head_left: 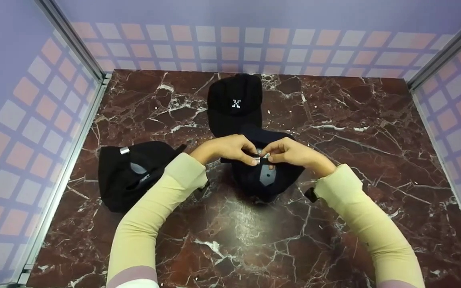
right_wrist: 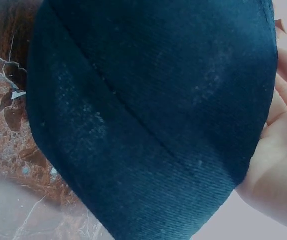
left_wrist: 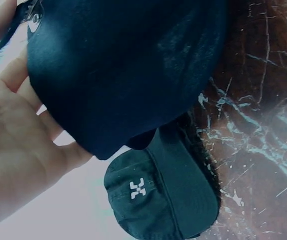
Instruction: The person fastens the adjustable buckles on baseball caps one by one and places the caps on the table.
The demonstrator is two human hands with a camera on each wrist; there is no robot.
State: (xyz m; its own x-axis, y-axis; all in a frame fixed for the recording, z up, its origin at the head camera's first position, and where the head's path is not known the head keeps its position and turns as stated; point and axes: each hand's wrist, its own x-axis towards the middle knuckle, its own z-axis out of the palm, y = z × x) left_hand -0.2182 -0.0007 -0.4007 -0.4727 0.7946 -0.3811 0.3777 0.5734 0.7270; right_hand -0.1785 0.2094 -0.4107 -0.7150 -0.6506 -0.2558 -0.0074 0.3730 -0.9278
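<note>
Between both hands is a dark navy cap [head_left: 248,184], with its back opening and adjustment strap turned up toward the head camera. My left hand [head_left: 232,148] pinches the strap near a small silver buckle [head_left: 257,160]. Close beside it, my right hand [head_left: 294,154] pinches the strap from the other side, thumb and fingertips meeting by the metal. A grey label patch [head_left: 267,176] shows inside the cap. In the left wrist view a shiny metal piece [left_wrist: 34,21] sits at the cap's edge; in the right wrist view the cap's cloth [right_wrist: 148,110] covers most of the fingers.
A black cap [head_left: 235,90] with a white emblem lies behind the held one, brim toward me. To the left, another black cap [head_left: 130,180] lies with a silver buckle showing. Patterned panels [head_left: 230,40] border the dark red marbled table [head_left: 374,132] at the back and sides.
</note>
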